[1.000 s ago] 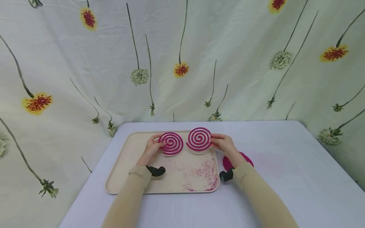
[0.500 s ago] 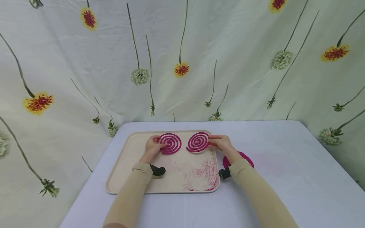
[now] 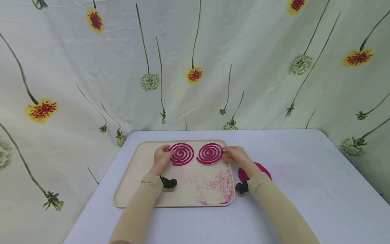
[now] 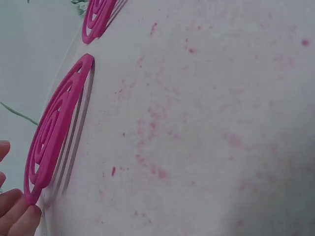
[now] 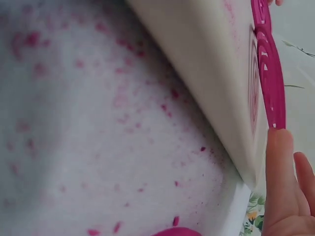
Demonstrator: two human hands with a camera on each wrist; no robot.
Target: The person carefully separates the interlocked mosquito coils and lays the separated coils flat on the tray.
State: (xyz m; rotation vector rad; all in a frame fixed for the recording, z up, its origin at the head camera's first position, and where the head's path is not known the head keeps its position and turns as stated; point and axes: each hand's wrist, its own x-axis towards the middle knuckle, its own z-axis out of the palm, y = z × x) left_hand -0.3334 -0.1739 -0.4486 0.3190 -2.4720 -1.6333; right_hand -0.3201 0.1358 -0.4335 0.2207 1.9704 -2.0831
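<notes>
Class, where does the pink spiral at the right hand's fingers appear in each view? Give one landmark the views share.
Head: the pink spiral lies just right of and below centre, by the right hand.
Left wrist: the pink spiral sits at the top edge, left of centre, cut off.
Right wrist: the pink spiral is at upper right, nearly edge-on.
Shared landmark: the second spiral, by the left hand.

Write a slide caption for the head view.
Left hand touching one pink coil, right hand touching another, over a stained tray.
</notes>
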